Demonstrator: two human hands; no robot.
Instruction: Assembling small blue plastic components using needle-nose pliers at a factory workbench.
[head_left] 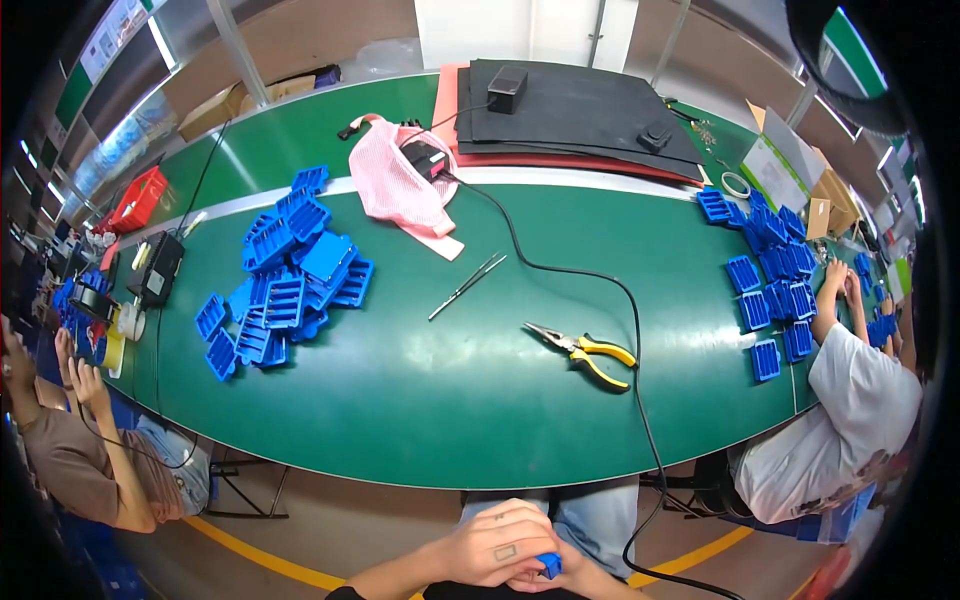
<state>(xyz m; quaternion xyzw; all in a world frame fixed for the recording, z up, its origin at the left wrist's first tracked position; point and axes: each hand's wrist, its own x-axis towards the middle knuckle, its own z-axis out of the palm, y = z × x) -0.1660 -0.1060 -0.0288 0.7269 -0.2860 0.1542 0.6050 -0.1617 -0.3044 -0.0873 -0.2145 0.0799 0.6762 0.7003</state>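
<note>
Both hands work below the bench's near edge, the left hand (497, 545) folded over the right hand (560, 578), whose grip pinches one small blue part (549, 565), while the blue tray heap (283, 275) near the left edge lies untouched.

The little blue piece (548, 565) pinched in the fingers (520, 560) is looking like hard moulded plastic, smooth with a slight sheen. Straight ahead of the fingers, the counter (420, 400) is showing a matt green mat surface, smooth and a bit soft-looking. Just beyond them the pliers (585, 352) are showing bare dull metal jaws and glossy yellow rubbery grips. Further out, the tweezers (467, 286) are glinting like thin polished metal. Off to the fingers' left, the pile of blue trays (285, 275) is reading as the same shiny plastic. The pink bag (400, 185) is looking like soft mesh cloth.
</note>
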